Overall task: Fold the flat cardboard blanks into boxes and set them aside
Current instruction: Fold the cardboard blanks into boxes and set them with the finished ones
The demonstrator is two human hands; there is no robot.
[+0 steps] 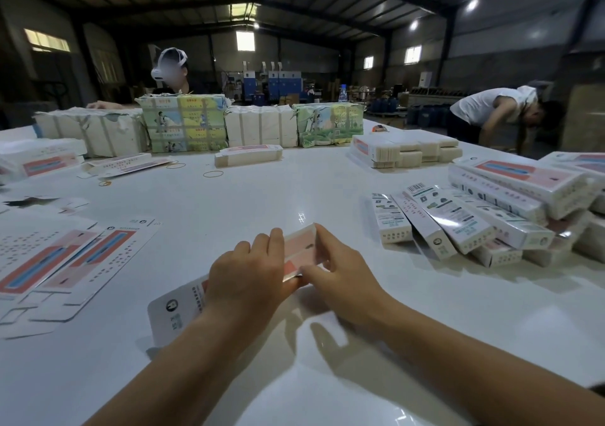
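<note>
Both hands are on one piece at the centre of the glossy white tabletop (294, 190): a half-formed white cardboard blank with a pink printed panel (299, 249), lying slantwise, far end toward one o'clock, near end toward seven. The left hand (245, 278) lies across its middle, fingers (275, 242) curled over the far long edge, gripping it. The right hand (340, 271) is at the three o'clock side, fingers bent over the upper edge and thumb tucked against the near edge, pinching the card. The blank's white flap with a round logo (173, 314) sticks out at seven o'clock, lifted slightly off the surface.

At nine o'clock a spread of flat unfolded blanks with pink and blue stripes (62, 262) lies fanned on the tabletop. At three o'clock, well apart from the hands, a heap of finished slim white boxes (484, 226) rests in a loose pile, barcodes showing on a few. At one o'clock sits a neat stack of flat blanks (402, 150). At twelve, a row of strapped bundles, some white, some with green and yellow pictures (183, 124), lines the far edge, with a few yellow rubber bands (212, 174) loose in front. A clear plastic bottle with a blue cap (342, 93) stands behind the row. One person (170, 75) sits behind the bundles at eleven o'clock; another in a white top (491, 108) bends over at two.
</note>
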